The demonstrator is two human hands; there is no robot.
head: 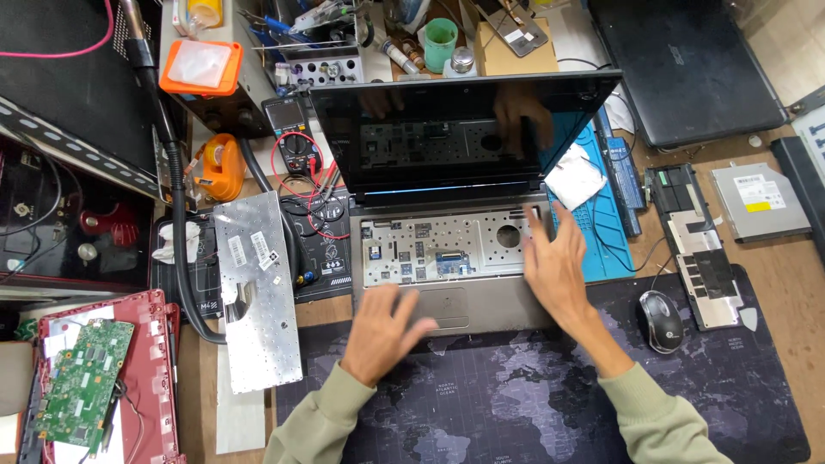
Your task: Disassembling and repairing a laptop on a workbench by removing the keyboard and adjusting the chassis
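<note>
Resting flat and spread on the open laptop [447, 249] mid-counter, my left hand [384, 333] covers the touchpad, right hand [554, 262] its right edge, pinching nothing; looks heavyish, stiff, fragile inside with the keyboard [256, 292] out, so I'd hold the base edges.

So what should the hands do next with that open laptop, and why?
Probably lift the keyboard lying face down to the left and lay it back into the laptop's bare tray. The tray shows bare metal with holes, and both hands, left and right, rest flat and empty on the laptop, so either is free to fetch it.
</note>
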